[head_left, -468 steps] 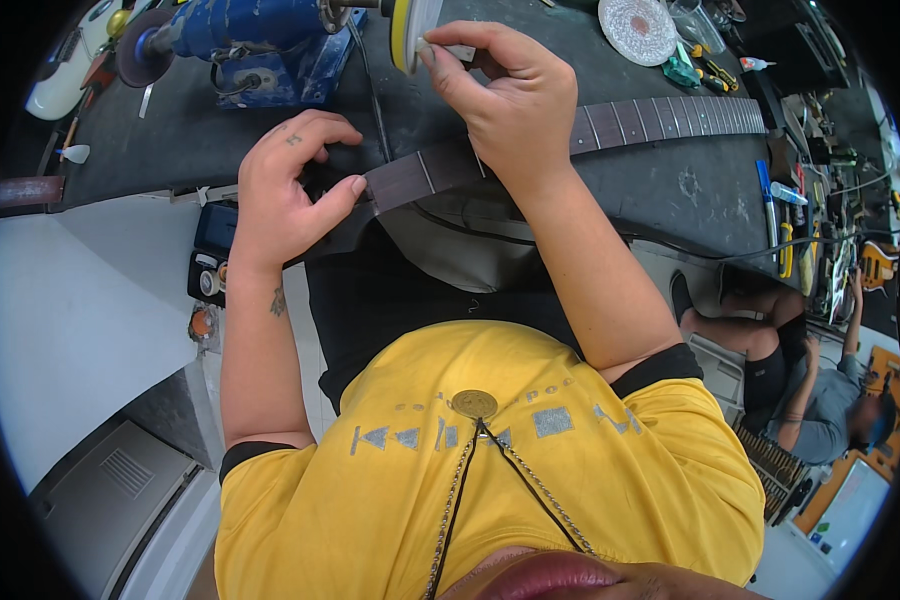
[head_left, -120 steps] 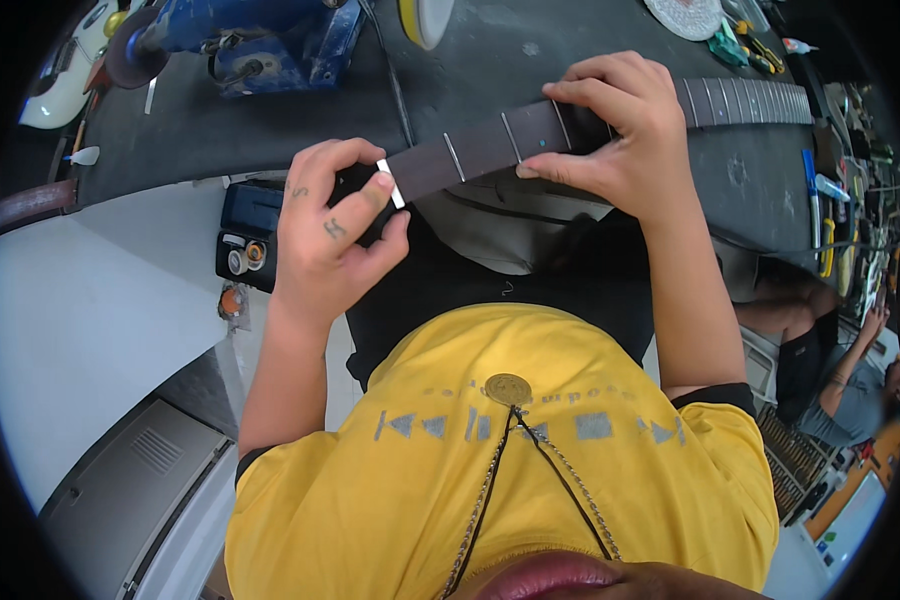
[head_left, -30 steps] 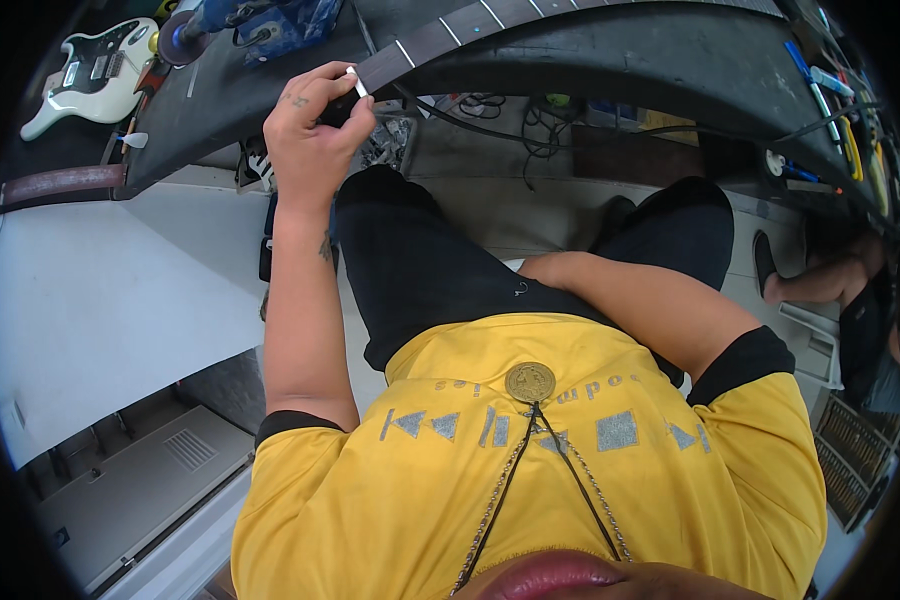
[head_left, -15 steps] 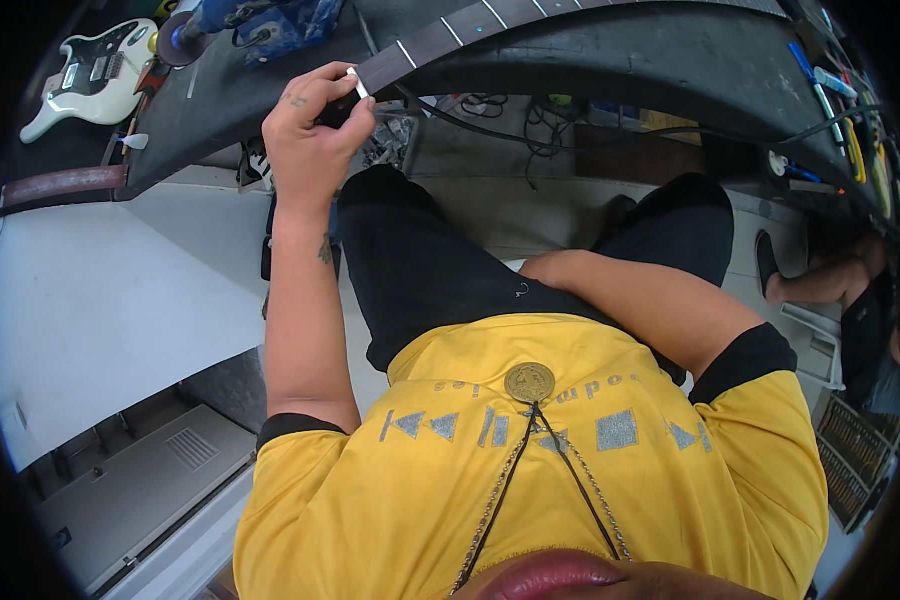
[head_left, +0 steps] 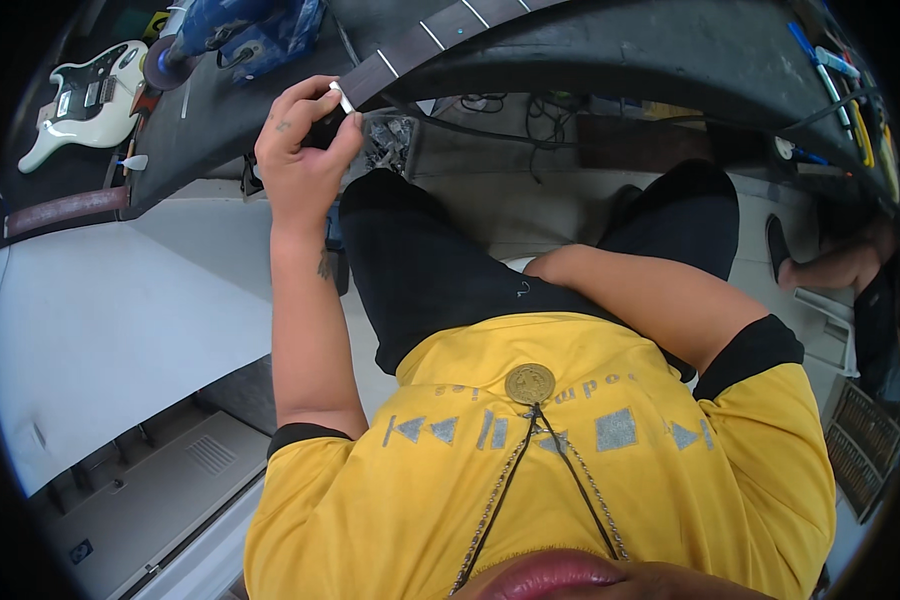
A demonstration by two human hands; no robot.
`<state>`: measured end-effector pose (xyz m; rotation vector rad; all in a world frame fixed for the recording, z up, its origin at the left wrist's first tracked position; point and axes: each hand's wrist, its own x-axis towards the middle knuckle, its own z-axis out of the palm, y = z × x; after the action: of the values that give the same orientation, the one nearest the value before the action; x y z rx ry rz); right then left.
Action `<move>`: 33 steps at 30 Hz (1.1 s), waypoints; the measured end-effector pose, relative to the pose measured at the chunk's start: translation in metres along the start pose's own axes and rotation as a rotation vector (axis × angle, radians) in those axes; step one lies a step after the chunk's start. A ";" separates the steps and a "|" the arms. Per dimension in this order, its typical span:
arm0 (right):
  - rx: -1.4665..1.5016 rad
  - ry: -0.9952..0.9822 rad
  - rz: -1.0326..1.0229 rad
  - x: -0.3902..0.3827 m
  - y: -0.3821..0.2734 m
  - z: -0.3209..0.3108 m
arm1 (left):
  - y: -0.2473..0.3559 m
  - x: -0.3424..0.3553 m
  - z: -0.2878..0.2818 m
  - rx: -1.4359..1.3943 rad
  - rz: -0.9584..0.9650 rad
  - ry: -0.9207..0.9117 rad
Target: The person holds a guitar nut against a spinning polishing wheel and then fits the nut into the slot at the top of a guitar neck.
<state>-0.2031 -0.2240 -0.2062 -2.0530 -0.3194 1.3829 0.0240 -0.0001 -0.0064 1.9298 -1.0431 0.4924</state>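
Observation:
A dark guitar neck [head_left: 425, 48] with pale frets lies slanting over the black bench. At its near-left end, a small white guitar nut [head_left: 343, 97] sits crosswise against the end of the fingerboard. My left hand [head_left: 305, 135] pinches that nut, its thumb at the lower end and a fingertip at the upper end. The other left fingers curl around the dark end of the neck, partly out of sight. My right hand [head_left: 553, 265] rests low between my thighs, and its fingers are hidden.
On the bench's left lie a white electric guitar body [head_left: 95, 95], a blue machine [head_left: 240, 40] with a round wheel and a brown curved strip [head_left: 67, 210]. Pens and tools [head_left: 840, 85] sit at the right. Below are tangled cables [head_left: 545, 125] and another person's leg [head_left: 830, 270].
The neck's end, the nut and my left hand appear slightly lower and further left, along with a small shift of the view. The left pinch holds; my right hand stays in my lap.

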 end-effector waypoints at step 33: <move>0.427 1.196 -0.690 -0.186 -0.133 -0.057 | 0.095 -0.019 -0.010 -1.245 -0.203 -0.071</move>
<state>-0.2109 -0.2402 0.0288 -1.7744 -0.1400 -0.2513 -0.0645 -0.0092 0.0341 0.8983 -0.8433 -0.3231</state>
